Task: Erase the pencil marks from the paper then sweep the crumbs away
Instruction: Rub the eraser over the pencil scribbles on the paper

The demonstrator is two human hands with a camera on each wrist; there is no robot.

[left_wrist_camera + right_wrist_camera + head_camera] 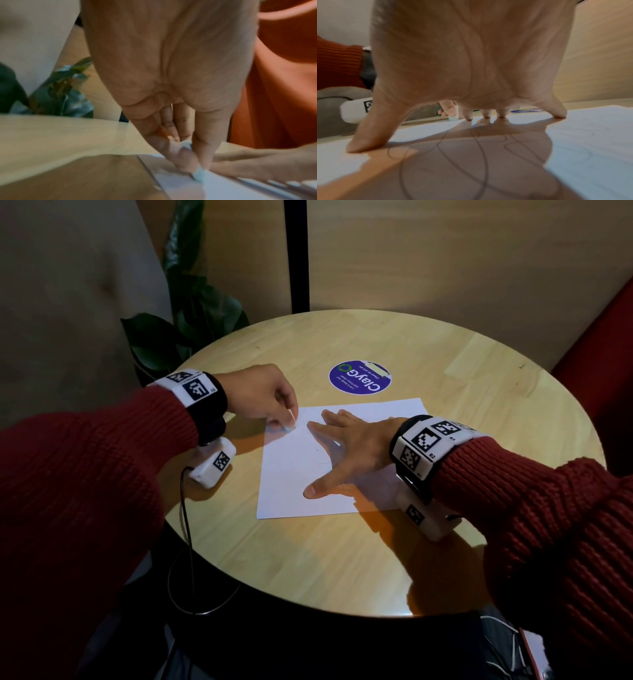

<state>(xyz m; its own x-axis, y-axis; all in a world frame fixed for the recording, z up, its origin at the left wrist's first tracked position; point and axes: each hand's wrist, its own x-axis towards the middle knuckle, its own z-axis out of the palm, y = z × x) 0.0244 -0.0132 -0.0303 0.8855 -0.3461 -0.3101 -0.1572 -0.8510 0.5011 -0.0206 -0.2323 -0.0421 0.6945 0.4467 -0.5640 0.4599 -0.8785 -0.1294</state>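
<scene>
a white sheet of paper lies flat on the round wooden table, just this side of a purple round sticker. the left hand pinches a small white eraser between thumb and fingertips, its lower end down on the sheet's far left corner — the view from that wrist is blurred there. the right hand is spread wide, fingers and thumb pressing the paper down. looping pencil marks run across the sheet beneath that palm. both sleeves are red knit.
</scene>
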